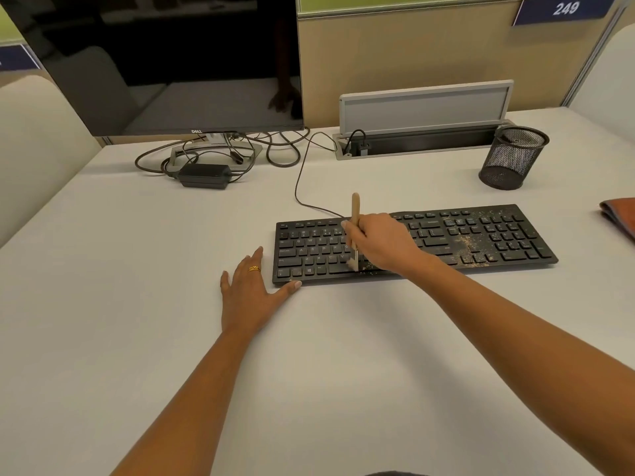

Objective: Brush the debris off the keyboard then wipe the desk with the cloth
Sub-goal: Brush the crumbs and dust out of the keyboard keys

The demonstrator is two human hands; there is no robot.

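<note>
A black keyboard (481,235) lies on the white desk (309,355), with brown crumbs scattered over its right half and along its front edge. My right hand (385,240) grips a small wooden-handled brush (355,214), and the pale bristles touch the keys near the space bar. My left hand (251,290) lies flat on the desk beside the keyboard's left front corner, thumb touching that corner. A folded orange-brown cloth (620,214) sits at the right edge of the view.
A dark monitor (165,63) stands at the back left above a power brick (204,175) and looped cables. A grey cable box (426,108) and a black mesh pen cup (513,158) stand behind the keyboard. The keyboard cable (299,180) runs back to the box.
</note>
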